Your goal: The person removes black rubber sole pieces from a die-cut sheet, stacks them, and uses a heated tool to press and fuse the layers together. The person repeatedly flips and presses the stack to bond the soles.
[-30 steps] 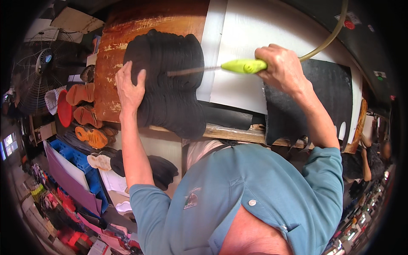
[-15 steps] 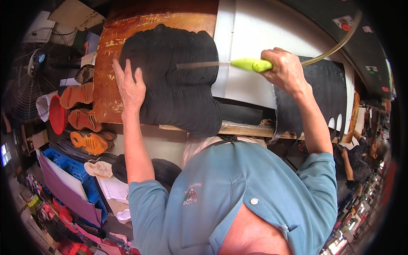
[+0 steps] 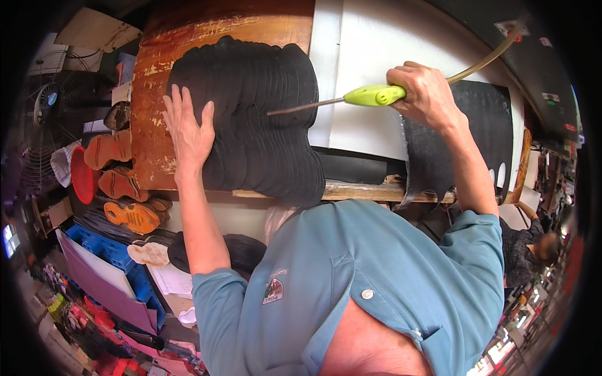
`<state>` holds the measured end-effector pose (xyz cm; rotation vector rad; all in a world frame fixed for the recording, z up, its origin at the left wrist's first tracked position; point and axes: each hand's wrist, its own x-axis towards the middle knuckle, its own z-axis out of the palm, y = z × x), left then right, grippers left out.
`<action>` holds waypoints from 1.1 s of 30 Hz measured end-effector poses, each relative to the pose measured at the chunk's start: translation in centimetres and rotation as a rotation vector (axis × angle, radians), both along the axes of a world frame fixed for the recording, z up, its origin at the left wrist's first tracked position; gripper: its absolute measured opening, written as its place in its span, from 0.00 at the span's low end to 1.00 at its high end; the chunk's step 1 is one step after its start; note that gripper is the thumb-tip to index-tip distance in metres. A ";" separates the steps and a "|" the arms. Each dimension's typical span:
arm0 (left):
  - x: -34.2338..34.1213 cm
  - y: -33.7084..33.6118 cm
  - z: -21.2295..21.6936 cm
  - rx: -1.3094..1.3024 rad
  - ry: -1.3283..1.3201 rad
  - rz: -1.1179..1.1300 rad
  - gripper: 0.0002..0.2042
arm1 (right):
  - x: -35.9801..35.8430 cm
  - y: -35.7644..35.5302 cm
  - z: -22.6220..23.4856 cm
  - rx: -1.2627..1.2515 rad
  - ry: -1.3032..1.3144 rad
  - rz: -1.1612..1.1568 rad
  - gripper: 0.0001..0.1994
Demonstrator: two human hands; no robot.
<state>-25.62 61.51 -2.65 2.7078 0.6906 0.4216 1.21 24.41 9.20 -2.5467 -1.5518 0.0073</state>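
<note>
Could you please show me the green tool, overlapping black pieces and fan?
Green tool (image 3: 371, 96): head view, on its body.
Overlapping black pieces (image 3: 257, 139): head view, middle of the pile.
Fan (image 3: 49, 98): head view, on its hub.

Below & L of the R hand (image 3: 423, 94) gripping the lime-green plastic air gun (image 3: 370, 96), a small white-and-dark printed badge (image 3: 273, 291) w/ lettering on the teal fabric shirt (image 3: 401, 269), too blurry for a sure read. Up & R of the grip, white rectangular label plate (image 3: 503, 27) on the dark-green metal machine panel (image 3: 533, 69), print illegible. Far L of the grip, round blue label (image 3: 52, 98) on the black wire fan (image 3: 47, 125), ditto.
</note>
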 end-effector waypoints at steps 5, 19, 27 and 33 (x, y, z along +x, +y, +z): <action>0.4 -2.0 1.1 -0.004 0.065 -0.029 0.45 | 0.2 -1.2 0.0 -0.040 0.000 0.092 0.11; 1.5 -5.6 1.6 0.105 0.116 -0.081 0.50 | -0.8 -3.6 -0.2 -0.038 0.039 0.125 0.10; 1.2 -5.7 1.6 0.063 0.135 -0.031 0.44 | -0.5 -6.1 0.4 0.078 -0.056 -0.082 0.12; 1.1 -6.5 1.5 0.106 0.140 -0.050 0.44 | -0.9 -7.0 0.6 -0.042 0.038 0.118 0.13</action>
